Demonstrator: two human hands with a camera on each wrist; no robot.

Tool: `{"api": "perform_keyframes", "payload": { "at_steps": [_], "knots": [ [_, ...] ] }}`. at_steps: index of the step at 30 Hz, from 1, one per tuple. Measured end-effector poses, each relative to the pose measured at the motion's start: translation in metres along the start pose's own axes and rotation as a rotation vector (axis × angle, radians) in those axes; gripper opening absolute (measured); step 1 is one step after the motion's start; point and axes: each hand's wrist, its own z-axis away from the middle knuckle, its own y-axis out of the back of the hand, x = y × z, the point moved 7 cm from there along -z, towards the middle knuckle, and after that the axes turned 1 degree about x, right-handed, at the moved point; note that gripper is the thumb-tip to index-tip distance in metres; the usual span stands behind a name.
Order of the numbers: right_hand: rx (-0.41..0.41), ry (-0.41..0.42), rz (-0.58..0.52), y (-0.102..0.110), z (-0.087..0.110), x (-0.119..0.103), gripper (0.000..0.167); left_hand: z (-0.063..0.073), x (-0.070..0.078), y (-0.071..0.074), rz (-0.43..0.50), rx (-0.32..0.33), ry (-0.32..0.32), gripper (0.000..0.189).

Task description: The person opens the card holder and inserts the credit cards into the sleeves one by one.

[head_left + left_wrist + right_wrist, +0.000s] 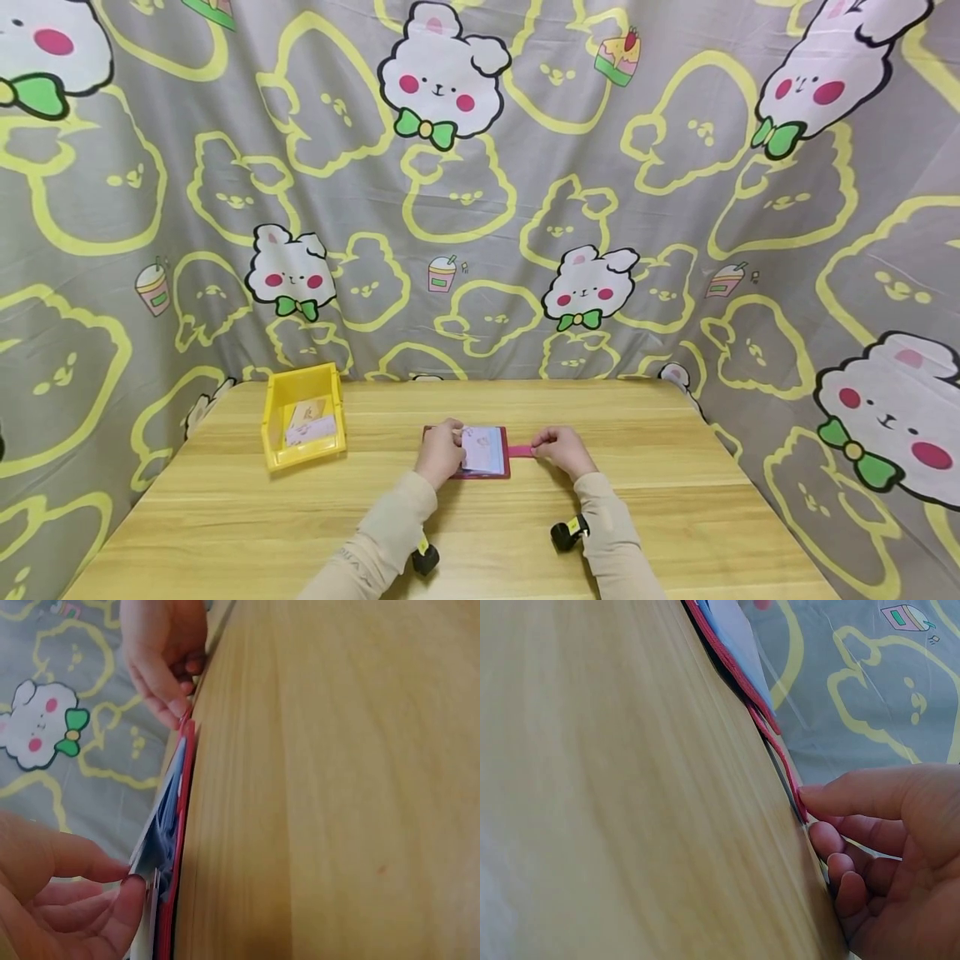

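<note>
On the table in the head view lies a red booklet-like holder (506, 467), with a pale printed sheet (478, 448) and a light-blue one visible on its opened inside. My left hand (441, 454) is at its left part. From the left wrist view, thumb and index finger of this left hand (75, 892) pinch the edge of a pale sheet (142, 844), raised a little over folded blue layers (169, 806). To the right, a pink strap (520, 451) sticks out of the holder. My right hand (889, 847) pinches the strap's end between thumb and index finger.
A yellow plastic bin (305, 458) with several printed paper pieces (311, 429) stands at the back left of the wooden table (517, 408). A patterned grey curtain (465, 333) hangs behind the table and along its sides. Black wrist cameras (425, 560) are strapped to both sleeves.
</note>
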Motion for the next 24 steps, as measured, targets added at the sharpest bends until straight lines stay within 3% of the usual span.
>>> {"api": "perform_keyframes", "payload": {
  "at_steps": [11, 18, 24],
  "knots": [
    [0.006, 0.009, 0.004, 0.000, 0.001, 0.001, 0.007, 0.017, 0.011, -0.018, -0.332, -0.085, -0.197, 0.056],
    [0.003, 0.015, 0.004, 0.001, 0.000, 0.001, 0.006, 0.024, 0.010, -0.019, -0.434, -0.132, -0.216, 0.055],
    [0.003, 0.000, 0.001, 0.000, 0.000, 0.000, 0.007, 0.024, 0.009, -0.019, -0.506, -0.118, -0.285, 0.037]
  ]
}}
